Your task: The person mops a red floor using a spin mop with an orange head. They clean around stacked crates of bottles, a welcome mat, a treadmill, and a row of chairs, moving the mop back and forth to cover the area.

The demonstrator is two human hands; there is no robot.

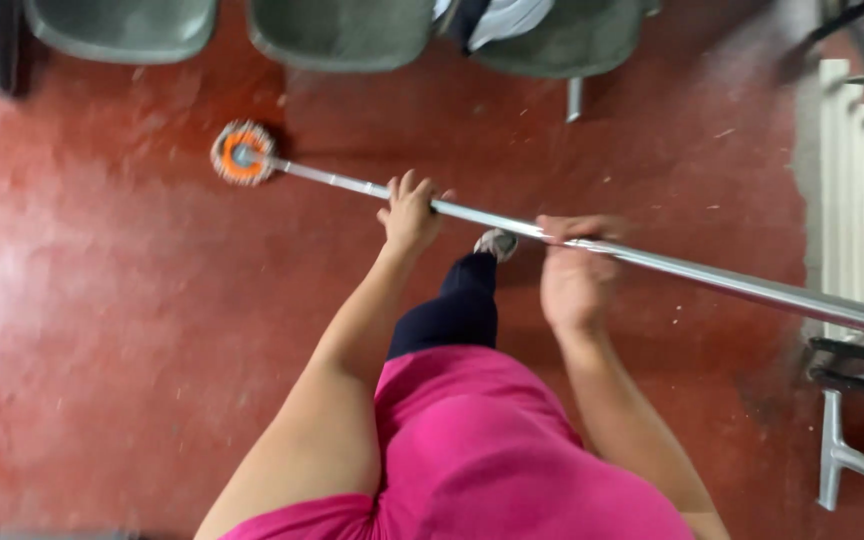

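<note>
A mop with a round orange and grey head (pixel 243 153) rests on the red floor at the upper left. Its long shiny metal handle (pixel 712 277) slants down to the right edge. My left hand (pixel 409 211) grips the handle lower down, nearer the mop head. My right hand (pixel 574 275) is closed round the handle further up, a little blurred. Below the hands I see my pink top and one dark trouser leg ending in a grey shoe (pixel 497 243).
A row of grey-green plastic seats (pixel 342 32) lines the top edge, one holding a white and dark bundle (pixel 497 18). A white slatted panel (pixel 852 190) and metal frames (pixel 852 410) stand at the right. The red floor (pixel 102 330) looks wet and speckled with bits.
</note>
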